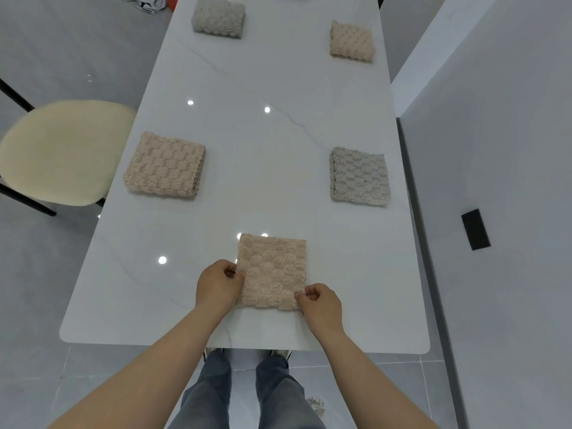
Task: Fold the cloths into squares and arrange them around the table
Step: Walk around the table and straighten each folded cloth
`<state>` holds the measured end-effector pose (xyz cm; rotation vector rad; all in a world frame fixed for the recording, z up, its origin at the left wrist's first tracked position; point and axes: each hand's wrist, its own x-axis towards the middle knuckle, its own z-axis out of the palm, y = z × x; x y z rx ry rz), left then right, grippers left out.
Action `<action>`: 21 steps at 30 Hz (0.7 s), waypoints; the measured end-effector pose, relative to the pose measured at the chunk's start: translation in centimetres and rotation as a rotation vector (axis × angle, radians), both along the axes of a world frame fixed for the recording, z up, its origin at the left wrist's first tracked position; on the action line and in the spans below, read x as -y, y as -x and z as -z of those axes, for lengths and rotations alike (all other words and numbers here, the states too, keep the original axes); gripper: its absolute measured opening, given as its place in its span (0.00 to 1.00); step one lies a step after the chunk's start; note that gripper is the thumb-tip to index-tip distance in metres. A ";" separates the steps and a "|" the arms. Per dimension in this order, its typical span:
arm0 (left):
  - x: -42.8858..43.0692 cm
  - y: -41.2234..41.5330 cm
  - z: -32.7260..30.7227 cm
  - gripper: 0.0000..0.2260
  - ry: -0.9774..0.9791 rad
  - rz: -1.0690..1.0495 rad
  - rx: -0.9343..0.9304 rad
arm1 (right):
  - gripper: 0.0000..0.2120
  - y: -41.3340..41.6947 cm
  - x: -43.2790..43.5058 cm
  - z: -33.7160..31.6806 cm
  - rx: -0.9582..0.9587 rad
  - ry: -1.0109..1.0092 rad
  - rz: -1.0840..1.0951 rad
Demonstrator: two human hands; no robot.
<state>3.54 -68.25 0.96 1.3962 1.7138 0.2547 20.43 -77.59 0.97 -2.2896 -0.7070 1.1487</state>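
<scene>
Stretching away from the person, the table [247, 119] already carries four folded squares along its long sides: the left beige cloth [165, 165] and right grey cloth [359, 176] midway, the far grey cloth [218, 17] and far beige cloth [352, 41] beyond. The near cloth [272, 272] lies folded square at the near end; the left hand [218, 284] pinches its left edge, and the right hand [322, 305] its near right corner, fingers curled onto fabric. Probably only final straightening remains.
</scene>
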 end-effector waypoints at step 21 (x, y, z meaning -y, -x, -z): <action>2.8 3.5 -6.6 0.04 -0.162 0.036 0.033 | 0.07 2.4 -1.9 -6.5 0.037 -0.225 -0.191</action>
